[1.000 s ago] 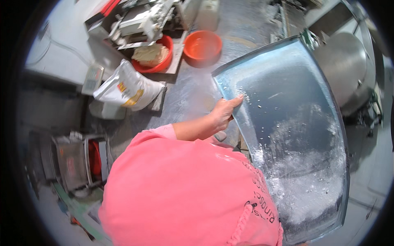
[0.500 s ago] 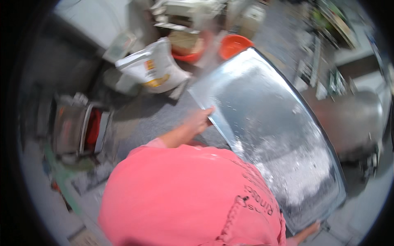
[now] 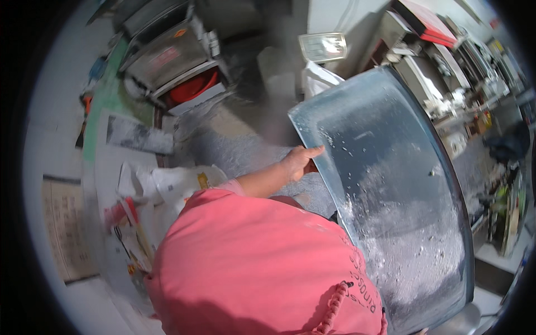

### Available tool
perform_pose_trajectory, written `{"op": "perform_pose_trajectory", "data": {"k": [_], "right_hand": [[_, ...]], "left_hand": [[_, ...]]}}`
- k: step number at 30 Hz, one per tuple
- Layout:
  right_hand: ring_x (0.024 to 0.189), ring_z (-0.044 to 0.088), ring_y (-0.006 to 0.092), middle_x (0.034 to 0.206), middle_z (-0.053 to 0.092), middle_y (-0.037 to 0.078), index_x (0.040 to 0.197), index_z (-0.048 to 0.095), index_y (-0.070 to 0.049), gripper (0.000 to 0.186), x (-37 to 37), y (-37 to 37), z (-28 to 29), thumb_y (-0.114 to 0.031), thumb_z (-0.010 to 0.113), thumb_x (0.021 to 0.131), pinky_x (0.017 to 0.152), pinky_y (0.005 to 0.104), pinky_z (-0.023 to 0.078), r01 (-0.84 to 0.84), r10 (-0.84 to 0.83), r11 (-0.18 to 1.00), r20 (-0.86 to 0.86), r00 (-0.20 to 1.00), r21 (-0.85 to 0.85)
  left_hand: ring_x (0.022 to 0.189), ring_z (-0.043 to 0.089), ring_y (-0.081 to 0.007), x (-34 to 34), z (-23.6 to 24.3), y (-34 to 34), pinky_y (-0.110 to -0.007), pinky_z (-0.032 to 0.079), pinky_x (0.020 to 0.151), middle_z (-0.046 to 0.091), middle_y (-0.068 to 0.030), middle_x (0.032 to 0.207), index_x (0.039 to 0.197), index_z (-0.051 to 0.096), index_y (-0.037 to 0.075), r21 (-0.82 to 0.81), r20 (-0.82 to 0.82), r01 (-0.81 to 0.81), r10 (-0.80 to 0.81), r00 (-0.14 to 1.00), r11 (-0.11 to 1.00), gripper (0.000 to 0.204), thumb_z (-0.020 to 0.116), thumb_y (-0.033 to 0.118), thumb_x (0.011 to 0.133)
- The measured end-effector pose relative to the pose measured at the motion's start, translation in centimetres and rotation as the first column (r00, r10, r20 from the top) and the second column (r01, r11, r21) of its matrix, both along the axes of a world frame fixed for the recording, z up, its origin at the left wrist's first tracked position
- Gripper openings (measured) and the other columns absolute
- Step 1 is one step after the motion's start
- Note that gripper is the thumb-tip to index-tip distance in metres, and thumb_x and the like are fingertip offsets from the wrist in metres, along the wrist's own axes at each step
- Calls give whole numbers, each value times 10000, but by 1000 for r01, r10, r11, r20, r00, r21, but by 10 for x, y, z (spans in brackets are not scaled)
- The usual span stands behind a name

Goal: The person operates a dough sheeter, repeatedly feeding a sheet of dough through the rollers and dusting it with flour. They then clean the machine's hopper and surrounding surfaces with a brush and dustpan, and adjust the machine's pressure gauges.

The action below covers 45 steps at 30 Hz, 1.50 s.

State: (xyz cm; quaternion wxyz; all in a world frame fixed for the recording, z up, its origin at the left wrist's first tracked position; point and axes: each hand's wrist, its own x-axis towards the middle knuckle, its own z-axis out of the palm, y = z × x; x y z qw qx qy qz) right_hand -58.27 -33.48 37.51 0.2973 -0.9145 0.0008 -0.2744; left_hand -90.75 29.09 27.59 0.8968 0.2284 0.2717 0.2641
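A large rectangular metal tray, low-rimmed and strewn with white powder and small crumbs, is held up aslant on my right side. My left hand is closed on its left edge, thumb over the rim and fingers beneath. Of my right hand only a sliver shows at the bottom of the picture, against the tray's near edge. Its fingers are mostly cut off from view, but it appears to support that end.
A worktable with a green edge runs along the left, bearing a white bag and tools. Beyond it stands a metal-sided unit with a red basin. Cluttered shelves line the far right. The floor is powdery grey.
My view and body have turned left; the tray comes along, still in my grip. The worktable has come into fuller view, while the orange bowls have left it.
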Motion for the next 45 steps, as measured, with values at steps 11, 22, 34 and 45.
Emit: {"op": "perform_pose_trajectory", "data": {"k": [11,22,34,45], "right_hand": [[634,549,251,680,591,148,756,607,33,361,210,27,14,-316,548,825,572,417,433,-404,409,912,-139,902,63],[658,508,184,719,574,75,856,602,18,231,307,42,-18,-205,550,825,595,343,411,-653,658,748,-266,705,119],[774,519,101,913,569,4,1129,523,-21,339,248,37,13,-128,528,807,717,224,414,-805,953,293,-224,203,516],[976,546,145,1069,574,41,1263,485,-19,473,212,65,60,-201,529,829,893,287,420,-776,932,20,270,243,631]], "left_hand": [[920,616,-208,-83,-11,-160,-379,499,832,615,-42,1021,1114,540,85,-25,-91,-462,458,884,886,290,608,231,872],[964,605,-223,-72,-32,-201,-390,497,826,610,-60,1062,1144,517,71,145,173,-622,599,782,770,340,622,210,852],[1041,560,-269,-65,-26,-204,-413,438,911,591,-92,1124,1180,493,38,222,244,-811,774,584,542,360,598,143,853],[1138,508,-291,-67,-19,-45,-435,411,966,561,-129,1200,1200,486,9,223,462,-747,607,647,626,372,429,274,945]]}}
